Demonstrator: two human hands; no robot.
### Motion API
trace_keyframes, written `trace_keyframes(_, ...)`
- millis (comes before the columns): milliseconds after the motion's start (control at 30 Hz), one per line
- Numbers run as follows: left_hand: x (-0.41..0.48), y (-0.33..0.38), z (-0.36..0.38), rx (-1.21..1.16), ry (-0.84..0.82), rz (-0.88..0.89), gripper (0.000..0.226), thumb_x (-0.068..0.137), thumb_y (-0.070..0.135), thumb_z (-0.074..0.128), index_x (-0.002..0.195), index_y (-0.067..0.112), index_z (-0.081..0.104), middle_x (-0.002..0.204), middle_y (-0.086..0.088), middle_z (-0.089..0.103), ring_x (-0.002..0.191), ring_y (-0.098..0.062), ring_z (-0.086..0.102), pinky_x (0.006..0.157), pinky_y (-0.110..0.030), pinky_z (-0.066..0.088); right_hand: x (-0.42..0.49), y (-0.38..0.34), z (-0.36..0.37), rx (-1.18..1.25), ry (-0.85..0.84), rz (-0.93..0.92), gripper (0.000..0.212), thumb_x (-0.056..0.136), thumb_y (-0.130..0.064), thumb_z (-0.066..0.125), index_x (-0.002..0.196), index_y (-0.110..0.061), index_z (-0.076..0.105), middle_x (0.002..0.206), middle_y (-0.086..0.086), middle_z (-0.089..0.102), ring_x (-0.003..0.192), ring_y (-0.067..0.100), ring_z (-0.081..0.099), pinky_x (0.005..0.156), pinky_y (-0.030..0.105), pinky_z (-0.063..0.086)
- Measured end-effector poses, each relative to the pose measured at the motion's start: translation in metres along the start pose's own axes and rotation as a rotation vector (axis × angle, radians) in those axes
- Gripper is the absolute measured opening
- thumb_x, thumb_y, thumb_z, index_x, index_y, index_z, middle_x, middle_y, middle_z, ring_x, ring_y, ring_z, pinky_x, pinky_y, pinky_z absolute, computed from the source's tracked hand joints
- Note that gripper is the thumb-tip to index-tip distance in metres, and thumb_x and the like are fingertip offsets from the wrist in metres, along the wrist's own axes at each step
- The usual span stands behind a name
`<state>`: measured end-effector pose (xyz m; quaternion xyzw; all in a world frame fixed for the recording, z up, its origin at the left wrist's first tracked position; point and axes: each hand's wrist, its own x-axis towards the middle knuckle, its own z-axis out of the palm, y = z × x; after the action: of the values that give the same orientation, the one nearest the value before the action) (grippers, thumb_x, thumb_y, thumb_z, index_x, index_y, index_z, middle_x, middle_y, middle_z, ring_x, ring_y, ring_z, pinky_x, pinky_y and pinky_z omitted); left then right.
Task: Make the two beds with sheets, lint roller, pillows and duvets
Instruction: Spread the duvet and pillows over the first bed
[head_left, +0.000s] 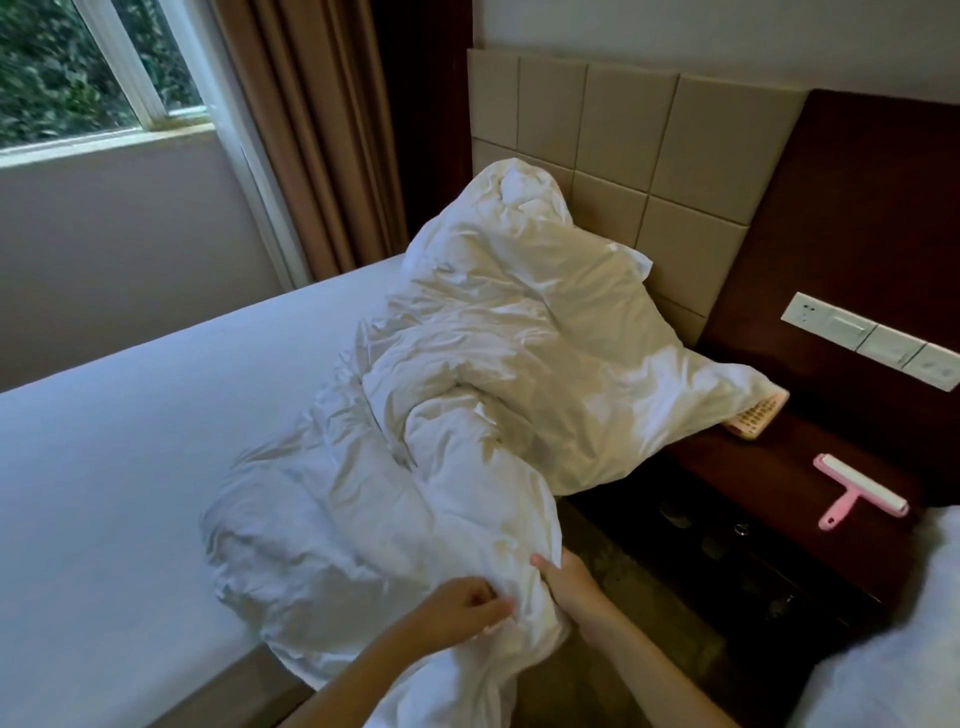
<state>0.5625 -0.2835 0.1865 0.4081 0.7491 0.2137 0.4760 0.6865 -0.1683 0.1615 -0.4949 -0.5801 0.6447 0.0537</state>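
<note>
Here the crumpled duvet (467, 364) lies on the sheet (130, 441), its long axis running from the near bed edge up to the headboard (623, 156). The left hand (462, 608) pinches its near end, and the right hand (571, 587) grips it beside. One corner overhangs the nightstand (831, 441) and half covers perhaps a remote (753, 422), near the pink lint roller (862, 491).

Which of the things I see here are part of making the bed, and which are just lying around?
For the job: duvet, held by the left hand and right hand; white sheet, spread flat; pink lint roller on the nightstand.

Just lying about: keypad handset half under the duvet, wall switches, curtain, window.
</note>
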Motion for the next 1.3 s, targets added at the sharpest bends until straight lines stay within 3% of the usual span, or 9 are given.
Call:
trace_keyframes(167, -0.007, 0.017, -0.002, -0.083, 0.112, 0.141, 0.028, 0.081, 0.039, 0.071, 0.099, 0.03, 0.053, 0.088, 0.015, 0.061, 0.077, 0.003, 0.062, 0.066, -0.01, 0.047, -0.009, -0.022, -0.005, 0.039, -0.072, -0.116, 0.037, 0.097, -0.037, 0.048, 0.131, -0.021, 0.047, 0.121, -0.001, 0.058, 0.11, 0.017, 0.055, 0.089, 0.026, 0.044)
trace_keyframes(267, -0.004, 0.015, -0.001, -0.163, 0.187, 0.211, 0.024, 0.08, 0.022, 0.073, 0.1, 0.024, 0.061, 0.09, 0.002, 0.069, 0.083, -0.004, 0.067, 0.073, -0.021, 0.055, -0.01, -0.034, 0.0, 0.063, -0.1, -0.235, 0.044, 0.096, -0.036, 0.05, 0.135, -0.017, 0.045, 0.128, 0.0, 0.056, 0.117, 0.016, 0.054, 0.099, 0.03, 0.045)
trace_keyframes(367, 0.001, 0.008, 0.004, -0.084, 0.2, 0.174, 0.016, 0.081, 0.02, 0.062, 0.09, 0.007, 0.066, 0.077, -0.007, 0.067, 0.07, -0.012, 0.065, 0.07, -0.028, 0.054, -0.006, -0.037, -0.002, 0.051, -0.136, -0.273, 0.037, 0.097, -0.03, 0.051, 0.132, -0.018, 0.048, 0.125, -0.001, 0.06, 0.112, 0.012, 0.058, 0.096, 0.027, 0.047)
trace_keyframes(500, 0.006, 0.004, 0.01, 0.046, 0.086, 0.113, 0.027, 0.086, 0.016, 0.058, 0.06, 0.022, 0.055, 0.056, 0.014, 0.057, 0.056, 0.006, 0.053, 0.062, -0.011, 0.04, -0.003, -0.017, -0.021, 0.052, -0.113, -0.147, 0.037, 0.098, -0.026, 0.048, 0.132, -0.012, 0.05, 0.117, 0.001, 0.062, 0.104, 0.015, 0.06, 0.082, 0.022, 0.051)
trace_keyframes(600, 0.015, -0.004, 0.007, 0.064, 0.011, 0.094, 0.037, 0.089, 0.013, 0.056, 0.056, 0.025, 0.045, 0.05, 0.015, 0.051, 0.054, 0.005, 0.047, 0.064, -0.015, 0.035, -0.005, -0.004, -0.035, 0.047, -0.093, -0.049, 0.035, 0.1, -0.028, 0.044, 0.13, -0.011, 0.051, 0.11, -0.001, 0.062, 0.094, 0.01, 0.06, 0.07, 0.016, 0.047)
trace_keyframes(833, 0.022, -0.022, -0.012, -0.78, 0.356, -0.162, 0.034, 0.095, 0.001, 0.041, 0.063, 0.009, 0.043, 0.058, -0.004, 0.045, 0.052, -0.013, 0.045, 0.049, -0.022, 0.04, -0.009, -0.028, -0.051, 0.13, 0.036, -0.011, 0.038, 0.103, -0.033, 0.033, 0.095, -0.009, 0.062, 0.068, 0.003, 0.062, 0.062, 0.015, 0.058, 0.059, 0.026, 0.046)
trace_keyframes(900, 0.023, -0.025, -0.016, -1.059, 0.406, -0.217, 0.03, 0.093, -0.003, 0.039, 0.065, 0.006, 0.047, 0.06, -0.006, 0.051, 0.061, -0.019, 0.047, 0.054, -0.028, 0.045, -0.007, -0.027, -0.049, 0.125, 0.057, 0.021, 0.038, 0.101, -0.037, 0.036, 0.096, -0.009, 0.062, 0.073, 0.005, 0.064, 0.067, 0.016, 0.06, 0.065, 0.028, 0.049)
trace_keyframes(1100, 0.017, 0.001, 0.023, -0.847, 0.178, -0.171, 0.025, 0.096, 0.022, 0.046, 0.095, 0.002, 0.06, 0.088, -0.015, 0.057, 0.082, -0.025, 0.054, 0.073, -0.036, 0.046, -0.008, -0.02, -0.002, 0.352, -0.216, 0.155, 0.027, 0.09, -0.046, 0.055, 0.102, -0.024, 0.064, 0.098, 0.002, 0.07, 0.092, 0.018, 0.065, 0.072, 0.027, 0.051)
trace_keyframes(1300, 0.001, 0.011, 0.004, -1.044, 0.199, -0.006, 0.022, 0.098, 0.003, 0.043, 0.106, -0.001, 0.063, 0.103, -0.01, 0.07, 0.096, -0.022, 0.066, 0.081, -0.029, 0.052, 0.024, -0.066, -0.012, 0.418, 0.086, 0.0, 0.035, 0.089, -0.01, 0.063, 0.12, 0.003, 0.056, 0.093, 0.011, 0.065, 0.079, 0.024, 0.063, 0.06, 0.03, 0.053)
